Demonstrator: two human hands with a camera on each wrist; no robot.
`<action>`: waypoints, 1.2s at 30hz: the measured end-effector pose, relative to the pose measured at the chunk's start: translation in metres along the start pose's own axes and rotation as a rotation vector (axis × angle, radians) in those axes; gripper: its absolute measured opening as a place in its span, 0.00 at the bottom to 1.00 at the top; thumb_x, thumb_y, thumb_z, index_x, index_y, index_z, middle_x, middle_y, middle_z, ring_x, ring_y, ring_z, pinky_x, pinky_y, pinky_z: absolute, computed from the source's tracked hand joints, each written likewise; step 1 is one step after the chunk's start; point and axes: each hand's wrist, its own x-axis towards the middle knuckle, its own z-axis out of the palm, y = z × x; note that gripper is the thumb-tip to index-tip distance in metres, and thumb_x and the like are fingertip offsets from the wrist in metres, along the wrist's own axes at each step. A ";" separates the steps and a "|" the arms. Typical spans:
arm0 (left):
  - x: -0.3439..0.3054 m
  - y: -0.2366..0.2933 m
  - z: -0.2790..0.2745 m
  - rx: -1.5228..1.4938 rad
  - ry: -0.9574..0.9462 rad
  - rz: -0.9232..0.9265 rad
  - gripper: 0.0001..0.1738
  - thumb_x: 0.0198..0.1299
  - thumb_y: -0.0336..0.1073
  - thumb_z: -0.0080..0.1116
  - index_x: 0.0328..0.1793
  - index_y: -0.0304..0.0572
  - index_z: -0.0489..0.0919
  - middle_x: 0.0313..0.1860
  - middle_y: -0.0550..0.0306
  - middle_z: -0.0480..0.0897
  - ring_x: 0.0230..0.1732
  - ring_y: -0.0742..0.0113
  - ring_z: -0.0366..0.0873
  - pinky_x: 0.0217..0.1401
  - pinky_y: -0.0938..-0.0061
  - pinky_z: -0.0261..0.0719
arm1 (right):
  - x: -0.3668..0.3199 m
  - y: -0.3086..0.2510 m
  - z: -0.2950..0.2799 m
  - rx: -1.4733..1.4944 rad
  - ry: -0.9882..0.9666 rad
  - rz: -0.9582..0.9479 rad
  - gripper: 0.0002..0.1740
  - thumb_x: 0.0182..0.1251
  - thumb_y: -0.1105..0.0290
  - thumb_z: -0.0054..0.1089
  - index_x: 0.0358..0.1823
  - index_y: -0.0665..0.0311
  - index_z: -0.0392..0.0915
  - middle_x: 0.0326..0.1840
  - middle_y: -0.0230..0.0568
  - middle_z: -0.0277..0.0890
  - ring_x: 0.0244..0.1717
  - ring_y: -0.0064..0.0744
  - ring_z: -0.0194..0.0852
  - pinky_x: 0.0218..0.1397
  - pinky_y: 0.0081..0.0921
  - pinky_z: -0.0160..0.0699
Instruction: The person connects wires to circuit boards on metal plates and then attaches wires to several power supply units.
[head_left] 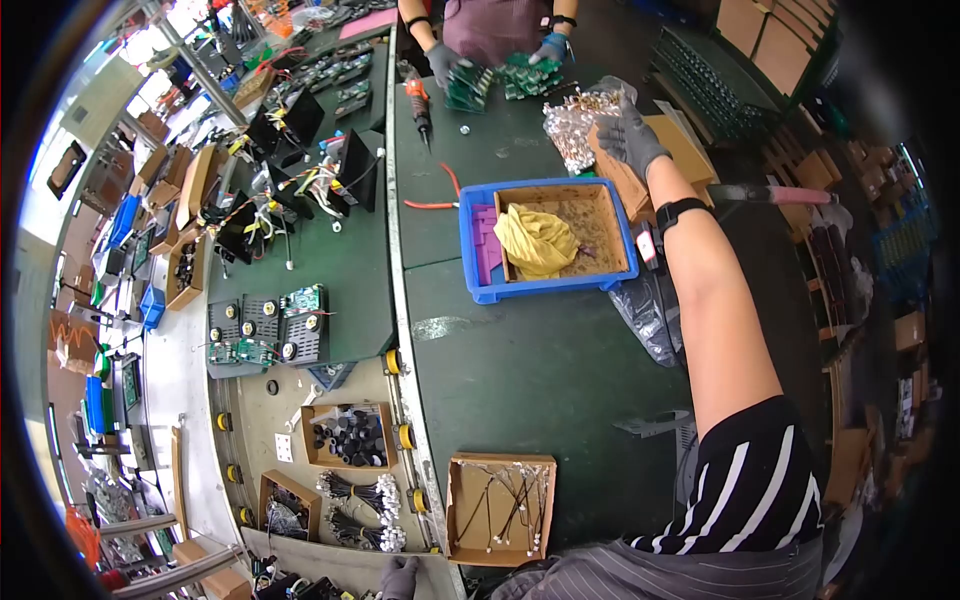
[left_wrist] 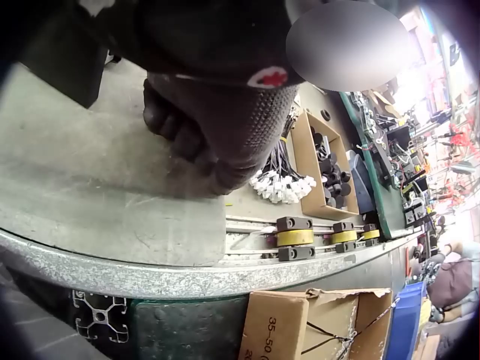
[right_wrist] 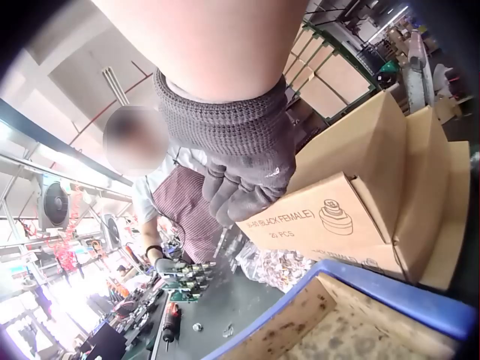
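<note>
Currently right hand (head_left: 632, 140), fingers bent, can't tell if pinching, is at the bag of small parts (head_left: 572, 135) beyond the blue tray (head_left: 484, 290), far right; left hand (left_wrist: 217, 131), fingers loosely curled, near left at the metal bench (left_wrist: 112, 187).

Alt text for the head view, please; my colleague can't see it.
A grey-gloved right hand is over a brown cardboard box beside a clear plastic bag of small parts. Nearer, a blue plastic tray holding crumpled yellow cloth sits on a green worktop.
</note>
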 end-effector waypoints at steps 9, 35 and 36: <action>-0.029 0.052 0.000 0.176 0.065 -0.016 0.20 0.53 0.47 0.65 0.37 0.34 0.79 0.30 0.53 0.82 0.33 0.67 0.77 0.39 0.70 0.74 | -0.020 -0.001 0.016 -0.098 -0.040 0.093 0.46 0.59 0.23 0.31 0.51 0.56 0.79 0.35 0.30 0.77 0.32 0.22 0.71 0.41 0.22 0.70; -0.026 0.062 0.005 0.070 0.087 0.292 0.20 0.56 0.45 0.60 0.44 0.34 0.81 0.31 0.47 0.84 0.33 0.59 0.82 0.38 0.65 0.77 | -0.049 0.039 -0.078 -1.061 0.014 -0.228 0.14 0.62 0.58 0.51 0.27 0.60 0.77 0.19 0.42 0.71 0.19 0.36 0.70 0.20 0.33 0.67; -0.043 0.101 -0.006 0.092 -0.123 0.272 0.20 0.58 0.44 0.57 0.45 0.33 0.82 0.33 0.44 0.84 0.34 0.57 0.83 0.40 0.65 0.79 | -0.036 0.043 -0.089 -1.779 -0.170 -0.579 0.13 0.61 0.61 0.48 0.22 0.59 0.75 0.19 0.47 0.68 0.20 0.44 0.69 0.22 0.39 0.67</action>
